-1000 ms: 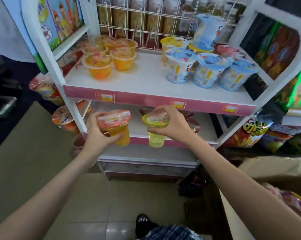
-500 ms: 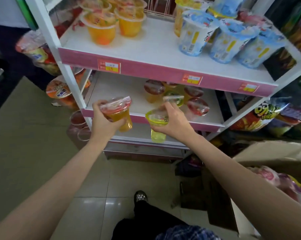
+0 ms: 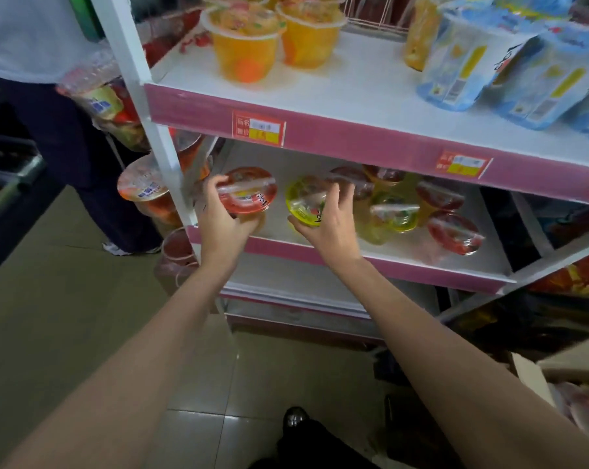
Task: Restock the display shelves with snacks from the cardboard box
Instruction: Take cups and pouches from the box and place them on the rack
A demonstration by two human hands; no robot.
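Observation:
My left hand [image 3: 222, 228] grips a red-lidded orange jelly cup [image 3: 247, 194] at the left front of the middle shelf [image 3: 404, 267]. My right hand [image 3: 328, 228] holds a green-lidded yellow jelly cup [image 3: 305, 201] just right of it, thumb under the rim and fingers spread over the lid. Whether either cup's base rests on the shelf is hidden by my hands. Further right on the same shelf stand several more cups, among them a green-lidded cup [image 3: 394, 214] and a red-lidded cup [image 3: 454, 231]. The cardboard box [image 3: 533, 377] shows at the lower right.
The upper shelf [image 3: 354, 96] carries orange fruit cups [image 3: 245, 49] and blue-white tubs [image 3: 469, 62]. Bagged cups [image 3: 144, 191] hang beside the white left post [image 3: 164, 157]. A person in dark trousers [image 3: 69, 147] stands at the left. Snack bags [image 3: 577, 282] fill the right.
Both hands have moved forward and up with their cups, from below the middle shelf's edge to over the shelf. My right hand's fingers have spread. The view has dropped closer to the shelf.

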